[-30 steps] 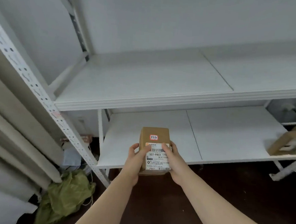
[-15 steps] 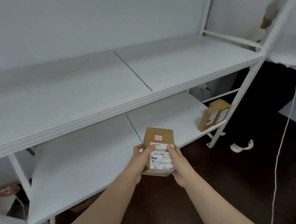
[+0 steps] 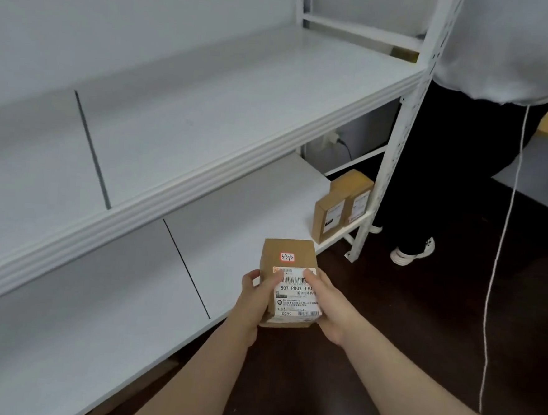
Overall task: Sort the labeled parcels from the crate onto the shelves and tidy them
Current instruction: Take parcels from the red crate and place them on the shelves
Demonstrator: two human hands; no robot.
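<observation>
Brown cardboard parcel (image 3: 289, 273) clasped between both hands, held in the air just off the front edge of the lower shelf (image 3: 243, 211). White shipping label facing up, small red-edged sticker (image 3: 287, 257) above it reading what looks like "3-3-10". Left hand (image 3: 255, 298) wrapped round the left side, thumb lying across the label; right hand (image 3: 327, 305) closed on the right side, thumb also on the label. Both grips firmly shut on the box, forearms reaching forward from below. Beyond and right of the hands, two more cardboard parcels (image 3: 342, 207) standing upright at the far end of the same shelf, touching each other. Upper shelf (image 3: 208, 105) above and left of the hands. Right of the hands, another person's dark trousers (image 3: 456, 174) and white shoes (image 3: 412, 251) by the rack's upright (image 3: 397, 144).
</observation>
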